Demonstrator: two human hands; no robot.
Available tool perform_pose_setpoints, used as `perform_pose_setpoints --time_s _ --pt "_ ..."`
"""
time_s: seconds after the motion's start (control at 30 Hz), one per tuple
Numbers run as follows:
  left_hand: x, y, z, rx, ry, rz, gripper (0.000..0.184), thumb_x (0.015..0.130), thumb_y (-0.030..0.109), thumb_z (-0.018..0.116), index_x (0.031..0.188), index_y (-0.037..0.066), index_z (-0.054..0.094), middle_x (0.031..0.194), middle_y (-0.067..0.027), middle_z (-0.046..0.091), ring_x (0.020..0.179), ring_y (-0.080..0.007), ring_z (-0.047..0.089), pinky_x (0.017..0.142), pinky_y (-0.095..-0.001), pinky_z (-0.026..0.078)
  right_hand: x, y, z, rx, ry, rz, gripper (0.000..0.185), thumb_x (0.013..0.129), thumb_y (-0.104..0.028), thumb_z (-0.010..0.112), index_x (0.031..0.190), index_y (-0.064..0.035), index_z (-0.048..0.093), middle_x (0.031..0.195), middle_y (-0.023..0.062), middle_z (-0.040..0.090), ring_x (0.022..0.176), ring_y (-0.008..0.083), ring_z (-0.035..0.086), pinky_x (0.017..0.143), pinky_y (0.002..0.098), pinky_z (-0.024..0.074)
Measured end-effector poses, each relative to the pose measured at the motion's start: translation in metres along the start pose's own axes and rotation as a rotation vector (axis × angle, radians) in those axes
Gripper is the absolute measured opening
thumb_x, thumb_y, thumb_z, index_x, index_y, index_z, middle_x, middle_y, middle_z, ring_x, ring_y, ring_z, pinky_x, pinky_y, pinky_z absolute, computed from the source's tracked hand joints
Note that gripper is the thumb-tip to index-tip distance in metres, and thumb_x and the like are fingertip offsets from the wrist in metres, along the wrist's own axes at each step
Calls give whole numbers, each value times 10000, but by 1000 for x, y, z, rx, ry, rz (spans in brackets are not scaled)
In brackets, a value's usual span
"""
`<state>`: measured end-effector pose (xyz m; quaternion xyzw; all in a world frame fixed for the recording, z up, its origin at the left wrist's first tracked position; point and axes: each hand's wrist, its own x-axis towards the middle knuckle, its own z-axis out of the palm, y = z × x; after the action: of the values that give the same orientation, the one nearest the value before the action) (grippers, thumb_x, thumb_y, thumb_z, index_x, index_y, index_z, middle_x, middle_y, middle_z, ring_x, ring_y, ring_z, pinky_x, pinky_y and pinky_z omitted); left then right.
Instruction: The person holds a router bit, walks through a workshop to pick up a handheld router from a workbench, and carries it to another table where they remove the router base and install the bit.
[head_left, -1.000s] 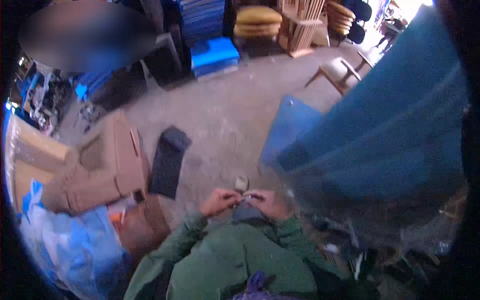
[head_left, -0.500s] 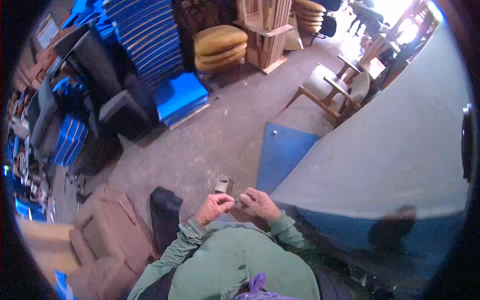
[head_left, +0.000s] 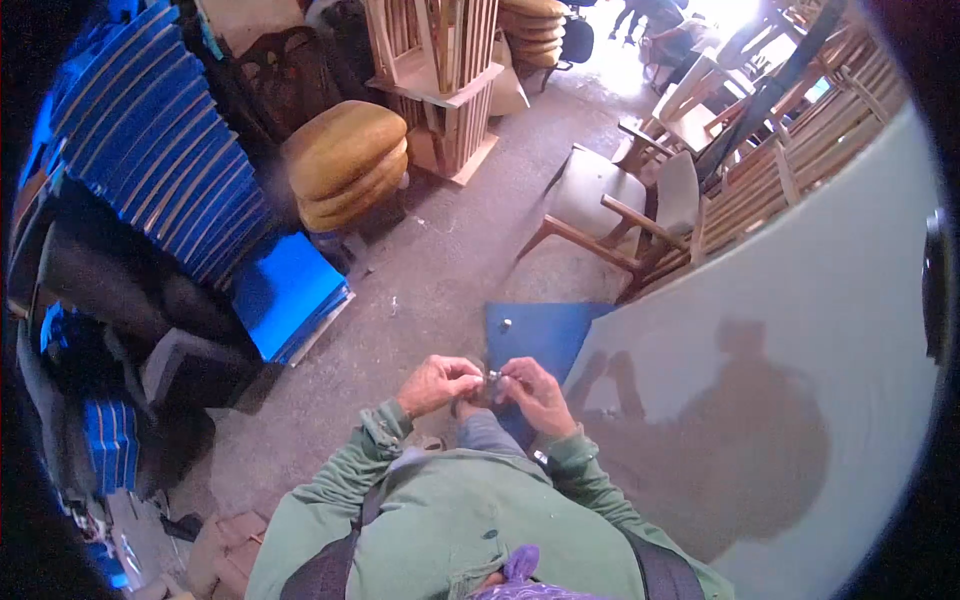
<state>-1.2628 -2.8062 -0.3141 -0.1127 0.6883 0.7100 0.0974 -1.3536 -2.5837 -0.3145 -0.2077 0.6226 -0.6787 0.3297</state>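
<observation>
In front of my waist, both hands are pinched close together around a small shiny metal piece (head_left: 493,376). It is too small for me to tell its kind. My left hand (head_left: 436,386) is closed, its thumb and forefinger at the left end of the piece. My right hand (head_left: 538,396) is closed on the other end, with the thumb and fingers curled in. Below them is a blue panel (head_left: 540,335) on the floor, bearing a small whitish object (head_left: 505,325).
A large pale sheet-covered surface (head_left: 760,270) runs along my right. Ahead stands a wooden armchair (head_left: 600,195). To the left are stacked blue boards (head_left: 290,290), tan cushions (head_left: 345,165) and dark upholstered pieces (head_left: 200,375). Slatted wooden frames (head_left: 435,90) rise beyond.
The view has shifted forward, bringing the armchair and blue stack nearer. My hands stay together, and the metal piece between them now shows more clearly. The pale cup-like object has left sight.
</observation>
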Motion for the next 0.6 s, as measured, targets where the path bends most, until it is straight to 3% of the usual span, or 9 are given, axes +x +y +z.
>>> perform_pose_setpoints --time_s 0.03,0.17,0.2,0.37,0.6 --pt "24 6 -10 -11 -6 9 174 973 166 693 1020 17 768 854 -2 715 788 -74 631 714 -250 523 26 -7 -8 -25 17 20 134 1037 -49 622 1165 -20 593 975 42 653 861 124 662 776 292 575" --pt "115 49 -55 132 85 65 186 975 178 704 1031 11 762 875 -14 730 793 -92 647 713 -268 536 135 -28 -39 -53 42 -27 78 1029 -84 641 1084 -31 621 869 6 631 797 69 621 682 244 523" --pt "133 55 -63 180 118 81 191 978 184 708 1042 13 761 887 -15 734 799 -96 650 719 -270 538 167 -24 -57 -338 -7 -179 98 1049 -77 606 1118 -7 609 938 39 660 856 115 664 769 284 579" --pt "216 135 -102 114 222 82 211 974 203 718 1061 15 760 905 -17 742 831 -97 650 754 -273 538 294 -84 -83 -110 -60 -193 118 1035 -108 636 1119 -26 627 876 37 663 796 109 668 682 278 537" --pt "363 174 -171 136 199 95 153 959 143 725 1036 16 762 882 -10 733 795 -76 636 722 -255 528 445 -111 -139 -288 -47 -111 170 1036 -169 638 1099 -12 622 854 84 676 783 141 675 709 308 547"
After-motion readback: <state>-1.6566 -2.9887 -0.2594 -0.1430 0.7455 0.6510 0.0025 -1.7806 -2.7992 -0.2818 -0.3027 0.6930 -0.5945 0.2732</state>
